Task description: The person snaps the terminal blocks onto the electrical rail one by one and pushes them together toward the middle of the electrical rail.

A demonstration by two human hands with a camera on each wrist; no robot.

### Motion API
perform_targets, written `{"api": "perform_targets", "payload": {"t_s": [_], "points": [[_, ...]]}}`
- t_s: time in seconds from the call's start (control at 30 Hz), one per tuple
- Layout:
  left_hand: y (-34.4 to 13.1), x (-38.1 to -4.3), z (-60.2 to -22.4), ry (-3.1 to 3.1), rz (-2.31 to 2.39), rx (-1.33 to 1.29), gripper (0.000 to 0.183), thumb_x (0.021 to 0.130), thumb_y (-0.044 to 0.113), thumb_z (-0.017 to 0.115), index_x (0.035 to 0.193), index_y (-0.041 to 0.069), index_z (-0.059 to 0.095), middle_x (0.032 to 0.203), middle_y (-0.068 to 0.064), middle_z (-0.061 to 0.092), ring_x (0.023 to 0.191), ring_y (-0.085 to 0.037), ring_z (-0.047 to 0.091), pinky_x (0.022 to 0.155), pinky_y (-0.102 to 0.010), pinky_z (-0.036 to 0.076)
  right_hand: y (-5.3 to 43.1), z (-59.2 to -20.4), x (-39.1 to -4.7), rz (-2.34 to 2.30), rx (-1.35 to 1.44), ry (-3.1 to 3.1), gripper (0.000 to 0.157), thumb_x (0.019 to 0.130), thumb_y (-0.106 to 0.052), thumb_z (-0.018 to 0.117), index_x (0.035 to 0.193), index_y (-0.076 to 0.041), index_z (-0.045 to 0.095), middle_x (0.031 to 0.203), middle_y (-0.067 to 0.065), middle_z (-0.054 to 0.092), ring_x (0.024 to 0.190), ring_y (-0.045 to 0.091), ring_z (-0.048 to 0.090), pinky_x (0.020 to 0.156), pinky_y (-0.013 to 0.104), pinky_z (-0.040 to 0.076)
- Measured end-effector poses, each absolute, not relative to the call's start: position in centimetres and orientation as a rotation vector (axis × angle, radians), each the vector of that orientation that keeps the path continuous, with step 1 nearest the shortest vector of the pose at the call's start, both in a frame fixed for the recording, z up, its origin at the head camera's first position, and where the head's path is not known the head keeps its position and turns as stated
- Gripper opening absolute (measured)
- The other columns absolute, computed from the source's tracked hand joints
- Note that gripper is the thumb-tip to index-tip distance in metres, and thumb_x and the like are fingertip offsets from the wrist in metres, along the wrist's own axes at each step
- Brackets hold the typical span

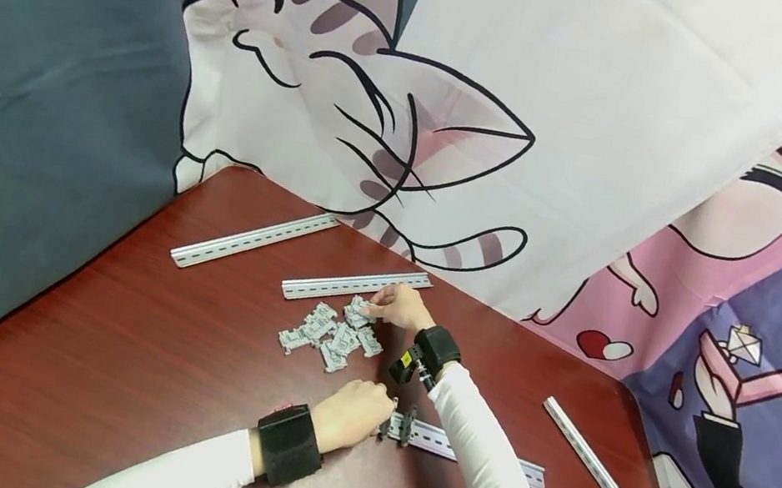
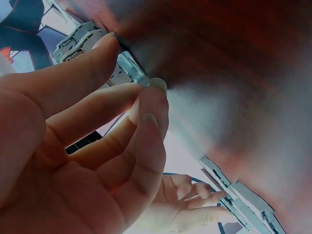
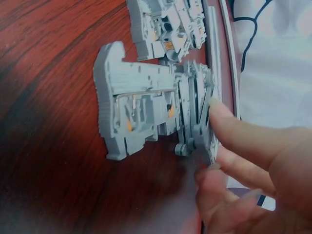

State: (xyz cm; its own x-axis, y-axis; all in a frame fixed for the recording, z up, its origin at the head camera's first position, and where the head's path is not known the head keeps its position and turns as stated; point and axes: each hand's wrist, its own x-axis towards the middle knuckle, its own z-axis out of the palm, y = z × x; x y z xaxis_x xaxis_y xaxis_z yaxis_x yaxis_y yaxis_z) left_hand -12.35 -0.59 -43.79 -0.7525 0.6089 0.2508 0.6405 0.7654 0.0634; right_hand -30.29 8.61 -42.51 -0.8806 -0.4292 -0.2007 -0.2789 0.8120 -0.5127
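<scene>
Head view, centre: our right hand [image 1: 406,307] narrowly pinches a grey block [image 1: 356,312]; we judge we're picking one. Left wrist: our left hand [image 2: 97,161] curls beside the upper-left rail [image 2: 132,68], grip unclear. Right wrist, right of centre: lifting needs steady fingertips [image 3: 220,111].

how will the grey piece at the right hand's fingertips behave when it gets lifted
The grey piece is probably stiff, since its edges look crisp and unbent. It is likely light, as its body looks thin. Lifting it may nudge the other grey pieces, which lie bunched close by.
</scene>
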Motion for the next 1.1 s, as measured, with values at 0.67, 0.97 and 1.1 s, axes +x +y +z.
{"api": "perform_targets", "payload": {"t_s": [0.67,0.97,1.1], "points": [[-4.9,-12.7,-43.3,-2.707,-0.460,-0.993,0.012,0.071,0.006,0.078,0.071,0.008,0.066,0.069,-0.008,0.062,0.064,-0.024,0.063,0.058,-0.036,0.051,20.6,-38.0,-23.1,-0.809,-0.205,2.907,0.016,0.086,-0.025,0.072,0.085,-0.010,0.074,0.082,0.009,0.073,0.073,0.023,0.064,0.066,0.027,0.045],[-7.9,-13.0,-43.3,-2.859,-0.575,-0.932,0.017,0.076,0.004,0.076,0.068,0.007,0.061,0.072,-0.010,0.063,0.067,-0.024,0.063,0.057,-0.039,0.050,24.6,-38.7,-16.7,-0.723,-0.146,2.890,0.012,0.082,-0.013,0.072,0.075,-0.005,0.068,0.065,0.004,0.067,0.054,0.014,0.061,0.054,0.026,0.043],[-9.1,-13.1,-43.3,-2.855,-0.555,-0.901,0.023,0.076,0.009,0.079,0.067,0.009,0.057,0.071,-0.007,0.061,0.065,-0.021,0.061,0.057,-0.037,0.050,24.0,-39.1,-15.5,-0.637,-0.095,2.921,0.010,0.080,-0.012,0.072,0.073,-0.006,0.067,0.059,0.003,0.067,0.050,0.017,0.065,0.051,0.026,0.044]]}}
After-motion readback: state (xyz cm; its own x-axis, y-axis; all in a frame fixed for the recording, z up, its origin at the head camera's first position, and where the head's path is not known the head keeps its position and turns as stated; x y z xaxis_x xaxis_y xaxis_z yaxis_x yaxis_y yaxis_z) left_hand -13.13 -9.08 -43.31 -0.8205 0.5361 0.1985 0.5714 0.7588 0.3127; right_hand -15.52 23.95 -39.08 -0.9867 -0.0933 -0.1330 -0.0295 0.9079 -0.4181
